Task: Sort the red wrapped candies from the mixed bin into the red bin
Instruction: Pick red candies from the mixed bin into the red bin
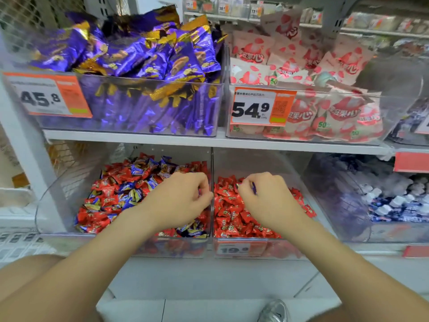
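The mixed bin (pixel 69 182), a clear tub on the lower shelf, holds red and blue wrapped candies (pixel 120 194). Right of it, past a clear divider, the red bin (pixel 262 159) holds only red wrapped candies (pixel 229 210). My left hand (pixel 178 201) hovers over the mixed bin's right side, knuckles up. Its curled fingertips are at the divider, and what they hold, if anything, is hidden. My right hand (pixel 267 198) is over the red bin, its fingers pinched on a small blue wrapped candy (pixel 254 188) that shows as a sliver.
The upper shelf carries a tub of purple packets (pixel 139 61) and a tub of pink-white packets (pixel 301 66), with price tags on the fronts. A bin of blue-white candies (pixel 394 201) stands at the lower right. My shoe (pixel 275 311) is on the floor below.
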`<action>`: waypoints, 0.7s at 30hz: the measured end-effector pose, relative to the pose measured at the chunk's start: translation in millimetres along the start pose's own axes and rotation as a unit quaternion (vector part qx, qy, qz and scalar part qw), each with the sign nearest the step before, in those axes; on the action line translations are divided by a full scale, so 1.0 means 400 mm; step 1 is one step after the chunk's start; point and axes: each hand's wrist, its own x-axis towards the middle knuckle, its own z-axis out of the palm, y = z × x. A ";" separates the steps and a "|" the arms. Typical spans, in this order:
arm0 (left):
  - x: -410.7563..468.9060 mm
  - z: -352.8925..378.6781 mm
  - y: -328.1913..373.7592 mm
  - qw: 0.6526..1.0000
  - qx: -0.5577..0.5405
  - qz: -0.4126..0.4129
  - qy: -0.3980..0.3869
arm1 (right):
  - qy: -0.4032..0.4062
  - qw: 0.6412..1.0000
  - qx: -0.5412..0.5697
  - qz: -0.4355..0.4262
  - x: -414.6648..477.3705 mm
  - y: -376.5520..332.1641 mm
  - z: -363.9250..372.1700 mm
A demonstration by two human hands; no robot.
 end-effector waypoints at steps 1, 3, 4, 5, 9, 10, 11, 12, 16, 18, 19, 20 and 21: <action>-0.007 -0.010 -0.009 1.000 0.004 -0.005 -0.018 | 0.006 0.999 0.024 -0.039 -0.008 -0.037 0.000; -0.020 -0.035 -0.042 0.998 0.021 -0.027 -0.060 | 0.002 0.992 0.056 -0.115 -0.005 -0.101 0.019; -0.027 -0.049 -0.068 0.994 0.040 -0.046 -0.093 | -0.008 0.989 0.060 -0.137 0.003 -0.127 0.036; -0.035 -0.063 -0.098 0.987 0.065 -0.068 -0.133 | -0.021 0.986 0.051 -0.160 0.012 -0.150 0.052; -0.082 -0.128 -0.197 0.934 0.181 -0.140 -0.276 | -0.124 0.968 -0.024 -0.218 0.052 -0.219 0.099; -0.093 -0.146 -0.215 0.926 0.193 -0.155 -0.285 | -0.146 0.963 -0.041 -0.222 0.063 -0.237 0.107; -0.100 -0.162 -0.232 0.922 0.196 -0.173 -0.285 | -0.157 0.963 -0.049 -0.215 0.075 -0.254 0.116; -0.104 -0.177 -0.249 0.922 0.192 -0.190 -0.277 | -0.155 0.966 -0.045 -0.201 0.090 -0.270 0.127; -0.107 -0.209 -0.335 0.921 0.185 -0.253 -0.231 | -0.127 0.981 -0.027 -0.144 0.149 -0.315 0.207; -0.102 -0.213 -0.366 0.919 0.169 -0.280 -0.222 | -0.124 0.978 -0.040 -0.163 0.176 -0.338 0.260; -0.097 -0.213 -0.378 0.920 0.158 -0.287 -0.217 | -0.119 0.977 -0.037 -0.172 0.191 -0.351 0.284; -0.091 -0.211 -0.391 0.925 0.145 -0.284 -0.205 | -0.111 0.977 -0.032 -0.179 0.206 -0.366 0.305; -0.082 -0.208 -0.402 0.935 0.131 -0.275 -0.182 | -0.098 0.978 -0.035 -0.181 0.224 -0.377 0.326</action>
